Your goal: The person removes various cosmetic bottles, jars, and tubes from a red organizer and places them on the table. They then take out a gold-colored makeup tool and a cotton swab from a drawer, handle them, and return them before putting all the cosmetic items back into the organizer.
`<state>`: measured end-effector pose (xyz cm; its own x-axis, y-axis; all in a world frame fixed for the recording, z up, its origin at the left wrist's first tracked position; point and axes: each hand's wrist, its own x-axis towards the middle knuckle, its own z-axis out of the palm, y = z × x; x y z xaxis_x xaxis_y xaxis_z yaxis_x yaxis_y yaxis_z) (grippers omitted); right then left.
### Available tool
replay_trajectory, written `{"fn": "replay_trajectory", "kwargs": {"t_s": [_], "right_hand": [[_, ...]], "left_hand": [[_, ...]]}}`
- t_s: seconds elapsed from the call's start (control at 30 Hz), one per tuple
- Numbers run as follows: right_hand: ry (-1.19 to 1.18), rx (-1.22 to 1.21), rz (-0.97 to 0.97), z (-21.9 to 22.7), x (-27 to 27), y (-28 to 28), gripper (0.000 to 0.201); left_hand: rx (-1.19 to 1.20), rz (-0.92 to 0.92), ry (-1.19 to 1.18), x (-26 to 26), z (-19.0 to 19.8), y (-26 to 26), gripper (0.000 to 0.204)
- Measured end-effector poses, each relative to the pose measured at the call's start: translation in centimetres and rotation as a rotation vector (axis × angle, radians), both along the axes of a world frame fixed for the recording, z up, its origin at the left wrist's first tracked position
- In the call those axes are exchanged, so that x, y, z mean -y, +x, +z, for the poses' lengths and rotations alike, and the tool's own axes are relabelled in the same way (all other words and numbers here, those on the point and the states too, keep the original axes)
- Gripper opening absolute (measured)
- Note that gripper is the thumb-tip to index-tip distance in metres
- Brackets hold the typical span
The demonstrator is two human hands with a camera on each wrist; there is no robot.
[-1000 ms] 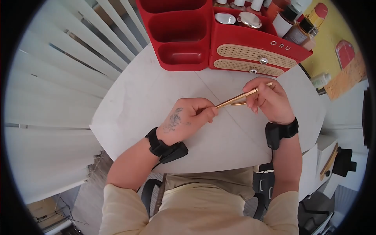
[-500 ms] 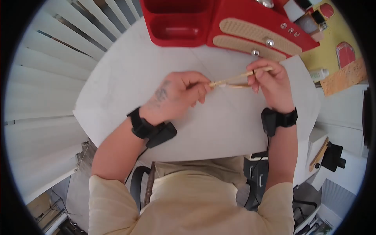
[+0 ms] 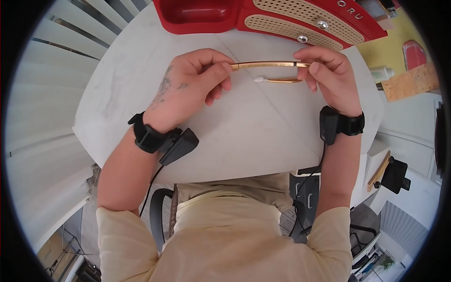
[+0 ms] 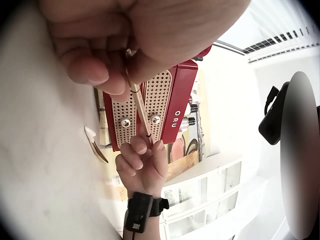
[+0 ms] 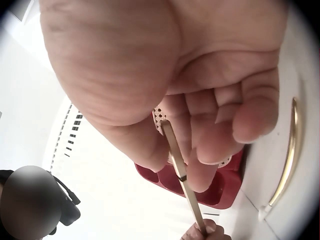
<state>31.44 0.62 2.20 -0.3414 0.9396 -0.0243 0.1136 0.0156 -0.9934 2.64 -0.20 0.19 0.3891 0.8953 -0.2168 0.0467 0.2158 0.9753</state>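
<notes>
Rod held btwn L grip, R grip.

I hold the slim gold stick, dark-banded near its right end, crosswise above the pale table.

Bright wrist views, blown-out whites, dark curved edges.

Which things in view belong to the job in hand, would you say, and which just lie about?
In the job:
- gold stick, pinched by left hand and right hand
- white-tipped gold piece, probably

Lying about:
- red drawer unit
- small pale bottle
</notes>
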Motion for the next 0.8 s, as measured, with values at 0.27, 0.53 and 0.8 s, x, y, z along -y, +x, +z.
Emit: {"fn": "replay_trajectory", "kwargs": {"t_s": [0.27, 0.53, 0.8], "right_hand": [[0.013, 0.082, -0.061, 0.4, 0.1, 0.5, 0.016], [0.035, 0.146, -0.097, 0.1, 0.2, -0.5, 0.013], [-0.027, 0.188, -0.094, 0.0, 0.4, -0.4, 0.013]], "left_hand": [[0.012, 0.009, -0.016, 0.1, -0.1, -0.1, 0.017], [-0.029, -0.001, 0.009, 0.1, -0.2, -0.1, 0.017], [-0.087, -0.018, 0.006, 0.1, -0.1, -0.3, 0.019]]}}
